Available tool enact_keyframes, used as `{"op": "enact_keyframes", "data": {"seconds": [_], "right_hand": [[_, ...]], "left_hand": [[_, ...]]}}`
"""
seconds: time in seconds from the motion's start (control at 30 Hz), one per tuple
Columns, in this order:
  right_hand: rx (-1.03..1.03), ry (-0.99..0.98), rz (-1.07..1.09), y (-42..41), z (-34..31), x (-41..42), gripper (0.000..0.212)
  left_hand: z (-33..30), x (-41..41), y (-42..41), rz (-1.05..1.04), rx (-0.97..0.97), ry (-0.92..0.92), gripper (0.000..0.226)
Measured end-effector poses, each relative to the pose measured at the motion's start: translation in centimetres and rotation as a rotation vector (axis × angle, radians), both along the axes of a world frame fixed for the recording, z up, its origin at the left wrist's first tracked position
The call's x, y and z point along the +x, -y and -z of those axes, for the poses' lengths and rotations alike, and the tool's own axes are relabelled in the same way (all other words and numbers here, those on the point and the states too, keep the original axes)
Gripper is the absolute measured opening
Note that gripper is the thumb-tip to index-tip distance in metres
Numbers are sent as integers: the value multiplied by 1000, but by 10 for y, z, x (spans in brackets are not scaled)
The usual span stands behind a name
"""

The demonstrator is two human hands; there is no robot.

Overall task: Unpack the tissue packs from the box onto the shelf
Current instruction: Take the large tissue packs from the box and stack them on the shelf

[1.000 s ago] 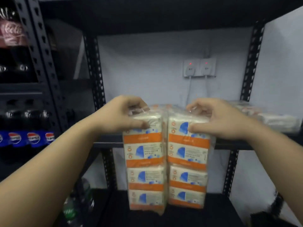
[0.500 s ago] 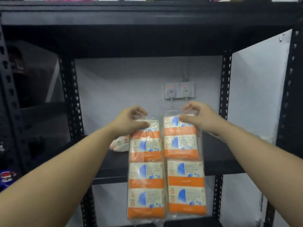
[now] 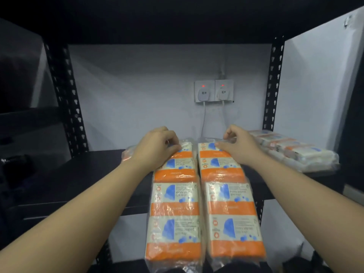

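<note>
Two tissue packs [image 3: 201, 194], pinched at their far ends by the left hand [image 3: 155, 148] and right hand [image 3: 239, 146], hang half over the shelf [image 3: 78, 174] edge. Other packs [image 3: 295, 152] already lie far right; the box is out of view.

Black metal shelf [image 3: 82, 174] w/ perforated uprights. Landmark = wall sockets [image 3: 214, 91] behind it. Below-right of sockets: wrapped tissue bundle [image 3: 295, 152] lying flat on board. Below-left: another wrapped pack [image 3: 127, 154], mostly hidden. Directly below: two long tissue multipacks [image 3: 199, 194] overhanging front edge.
</note>
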State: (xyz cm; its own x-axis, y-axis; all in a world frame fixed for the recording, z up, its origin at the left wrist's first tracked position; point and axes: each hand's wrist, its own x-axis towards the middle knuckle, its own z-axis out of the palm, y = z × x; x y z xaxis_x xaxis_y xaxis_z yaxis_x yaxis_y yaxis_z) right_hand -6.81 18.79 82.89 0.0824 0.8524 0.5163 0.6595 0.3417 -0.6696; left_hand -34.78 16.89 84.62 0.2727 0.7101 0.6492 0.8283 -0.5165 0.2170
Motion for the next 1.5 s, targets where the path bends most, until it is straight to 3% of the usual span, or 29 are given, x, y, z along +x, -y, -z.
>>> {"op": "enact_keyframes", "data": {"seconds": [0.13,0.23,0.3,0.37,0.47,0.6,0.77,0.87,0.93,1.07,1.13,1.3,1.4,1.5], "right_hand": [[71,156,46,4,1,-7,30],[57,378,81,15,1,-9,29],[26,523,90,30,2,-10,48],[-27,631,65,46,6,-14,74],[-159,677,20,62,17,-20,100],[-236,601,10,57,18,-9,108],[-339,614,2,28,2,17,128],[-406,647,-33,10,-6,33,144],[-419,656,-57,-3,-9,43,140],[-406,722,-79,-33,-15,55,103],[-416,745,-71,-46,-19,58,101],[-393,726,-51,-65,-25,59,100],[-365,707,-55,-58,-30,60,86],[-367,641,-69,-30,-35,62,79]], "left_hand": [[4,-1,13,-47,-121,-119,37],[18,-6,22,26,-342,-115,69],[26,-7,27,112,-487,-68,90],[28,-4,25,113,-511,-56,104],[28,3,16,93,-514,-69,99],[25,19,-6,143,-531,-62,82],[15,46,-33,121,-626,-97,112],[12,59,-46,125,-665,-88,117],[11,68,-55,128,-665,-86,119],[12,80,-77,87,-654,-79,123],[12,83,-89,65,-640,-55,121],[7,87,-105,29,-431,-51,75],[2,84,-94,43,-361,-35,59],[-5,79,-70,102,-357,94,48]]}}
